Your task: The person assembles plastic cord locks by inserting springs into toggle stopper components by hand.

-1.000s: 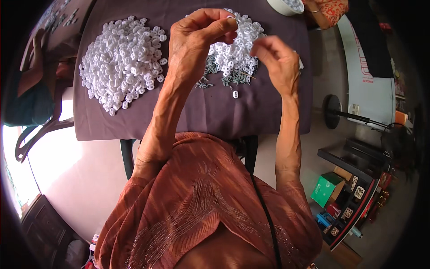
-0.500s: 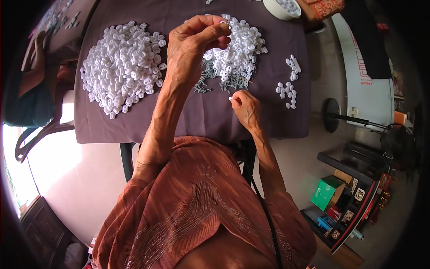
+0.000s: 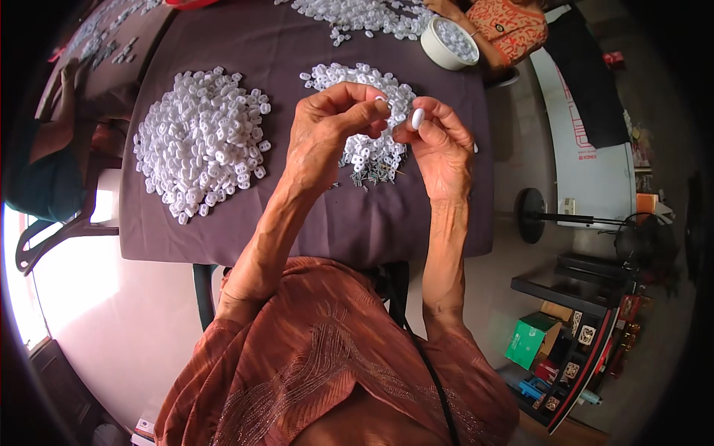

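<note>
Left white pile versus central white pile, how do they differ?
The left pile spreads wider than the central pile. The left hand and right hand partly hide the central pile, while the left pile is unobstructed. Grey pieces edge the central pile; none show by the left pile. Both heap small white pieces on the tablecloth.

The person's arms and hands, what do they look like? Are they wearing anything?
The left hand and right hand wear no gloves. The slim left forearm and right forearm are bare up to wide, loose, reddish-brown cloth sleeves. The matching garment has curving lines of tiny sparkles, and a thin black cord runs down its front.
</note>
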The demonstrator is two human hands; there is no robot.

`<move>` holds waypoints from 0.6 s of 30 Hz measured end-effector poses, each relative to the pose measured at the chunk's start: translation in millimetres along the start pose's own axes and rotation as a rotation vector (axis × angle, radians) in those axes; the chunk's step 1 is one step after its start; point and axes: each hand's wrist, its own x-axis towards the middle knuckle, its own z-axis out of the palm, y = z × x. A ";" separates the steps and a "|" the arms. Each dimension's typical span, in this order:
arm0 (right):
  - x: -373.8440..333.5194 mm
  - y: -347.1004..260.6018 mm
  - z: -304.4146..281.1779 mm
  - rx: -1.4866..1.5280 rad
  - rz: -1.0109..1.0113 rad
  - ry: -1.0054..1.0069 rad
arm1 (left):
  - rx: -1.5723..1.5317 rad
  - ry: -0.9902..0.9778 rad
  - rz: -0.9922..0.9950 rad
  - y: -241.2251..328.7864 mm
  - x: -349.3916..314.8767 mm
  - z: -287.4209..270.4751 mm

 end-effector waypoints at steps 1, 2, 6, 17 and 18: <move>2.7 -2.1 4.6 -0.047 -0.012 0.001 | -0.010 0.005 -0.004 1.1 -1.3 1.2; 5.8 -3.2 8.7 -0.050 -0.012 -0.011 | -0.013 0.007 -0.009 2.7 -2.8 1.9; 11.0 -10.6 18.8 -0.258 -0.116 0.022 | -0.043 -0.022 0.016 7.1 -3.7 5.7; 20.1 -8.9 34.6 -0.413 -0.222 0.081 | -0.167 0.015 -0.020 4.4 -0.8 4.5; 20.0 -7.0 35.5 -0.412 -0.222 0.079 | -0.203 0.021 -0.034 4.3 -0.7 4.6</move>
